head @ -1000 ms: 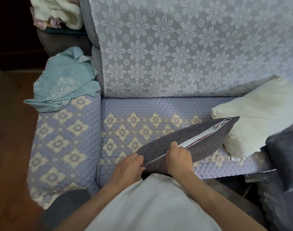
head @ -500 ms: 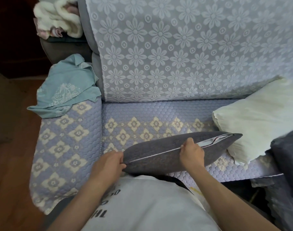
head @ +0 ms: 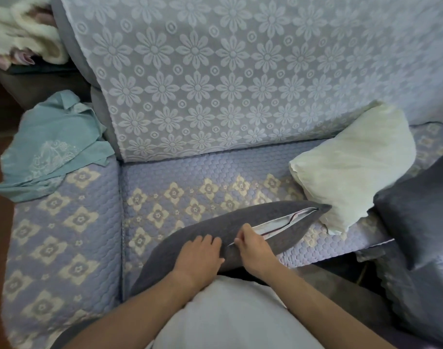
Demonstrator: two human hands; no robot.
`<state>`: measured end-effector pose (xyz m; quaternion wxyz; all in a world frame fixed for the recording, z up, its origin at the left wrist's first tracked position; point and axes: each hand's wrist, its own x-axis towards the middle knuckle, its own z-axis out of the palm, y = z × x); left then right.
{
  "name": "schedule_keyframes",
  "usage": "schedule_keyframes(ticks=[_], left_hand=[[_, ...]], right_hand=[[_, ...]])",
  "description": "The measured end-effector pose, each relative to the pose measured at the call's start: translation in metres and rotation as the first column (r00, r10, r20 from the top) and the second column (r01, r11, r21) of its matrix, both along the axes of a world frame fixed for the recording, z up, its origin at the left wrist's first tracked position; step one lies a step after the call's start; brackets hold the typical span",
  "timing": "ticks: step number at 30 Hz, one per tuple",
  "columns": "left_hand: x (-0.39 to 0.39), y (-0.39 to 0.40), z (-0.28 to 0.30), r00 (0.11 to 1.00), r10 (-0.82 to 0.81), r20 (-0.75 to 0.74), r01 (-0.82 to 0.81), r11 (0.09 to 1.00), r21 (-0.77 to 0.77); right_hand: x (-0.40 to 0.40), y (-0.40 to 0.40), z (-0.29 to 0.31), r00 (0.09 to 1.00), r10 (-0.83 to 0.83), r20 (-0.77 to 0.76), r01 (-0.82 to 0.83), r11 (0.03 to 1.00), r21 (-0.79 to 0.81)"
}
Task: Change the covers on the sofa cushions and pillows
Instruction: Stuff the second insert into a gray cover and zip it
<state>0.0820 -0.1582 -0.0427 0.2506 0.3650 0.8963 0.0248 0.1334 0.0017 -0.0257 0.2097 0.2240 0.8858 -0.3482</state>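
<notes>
Quilted lavender sofa seat (head: 180,172) runs in front of me, its edge against my lap, with the grey pillow (head: 215,230) lying across it. Its long axis slants from low on my left up to the corner at my right, and the zipper seam follows that line. My right hand (head: 253,250) sits on the seam, fingers curled and pinching at what I take to be the zipper pull; the gap lies open beyond it toward the far corner. My left hand (head: 200,258) lies flat, fingers together, pressing the cover down. A bare cream pillow (head: 354,167) waits just beyond that corner.
</notes>
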Motion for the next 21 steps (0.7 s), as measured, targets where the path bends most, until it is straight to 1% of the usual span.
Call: schedule_keyframes(ticks=[2,5,6,8,9,11,12,13,15,17,18,21], left_hand=[[0.002,0.007,-0.003,1.000,0.029,0.002,-0.029,0.999,0.013],[0.003,0.020,-0.008,0.998,0.058,-0.018,-0.057,0.998,0.028],[0.001,0.023,-0.009,0.998,0.056,-0.016,-0.056,0.998,0.033],[-0.001,0.031,-0.011,0.999,0.016,-0.029,-0.015,0.999,0.037],[-0.001,0.033,-0.010,0.999,-0.003,-0.033,0.004,0.999,0.048],[-0.002,0.039,-0.007,0.999,-0.040,-0.036,0.040,0.999,0.015],[-0.001,0.040,-0.007,0.997,-0.046,-0.056,0.046,0.999,0.000],[0.001,0.040,-0.009,0.996,-0.043,-0.075,0.042,0.999,-0.010],[0.003,0.042,-0.006,0.998,-0.015,-0.065,0.014,1.000,-0.007],[0.002,0.046,0.003,0.997,0.052,-0.054,-0.052,0.999,0.015],[0.003,0.049,0.006,0.994,0.083,-0.071,-0.083,0.997,0.006],[0.003,0.056,0.017,0.989,0.136,-0.062,-0.138,0.990,-0.036]], right_hand=[[0.000,-0.003,-0.004,1.000,-0.009,-0.002,0.009,0.999,-0.038],[-0.003,0.004,-0.010,0.999,0.032,-0.023,-0.032,0.999,0.004],[-0.005,0.008,-0.011,0.999,0.053,-0.013,-0.053,0.999,0.000],[-0.008,0.016,-0.011,0.998,0.066,0.012,-0.065,0.996,-0.068],[-0.008,0.018,-0.010,0.998,0.054,0.015,-0.053,0.996,-0.065],[-0.005,0.024,-0.011,1.000,0.022,-0.020,-0.021,0.999,0.036],[-0.004,0.025,-0.011,0.999,0.032,-0.032,-0.028,0.994,0.103],[-0.003,0.024,-0.009,0.997,0.075,-0.018,-0.071,0.985,0.156],[-0.003,0.024,-0.003,0.983,0.183,0.013,-0.182,0.964,0.195],[-0.006,0.029,0.001,0.978,0.210,0.018,-0.210,0.963,0.168],[-0.008,0.033,0.004,0.980,0.198,0.026,-0.200,0.969,0.144],[-0.009,0.046,0.009,0.992,0.121,0.037,-0.124,0.988,0.097]])
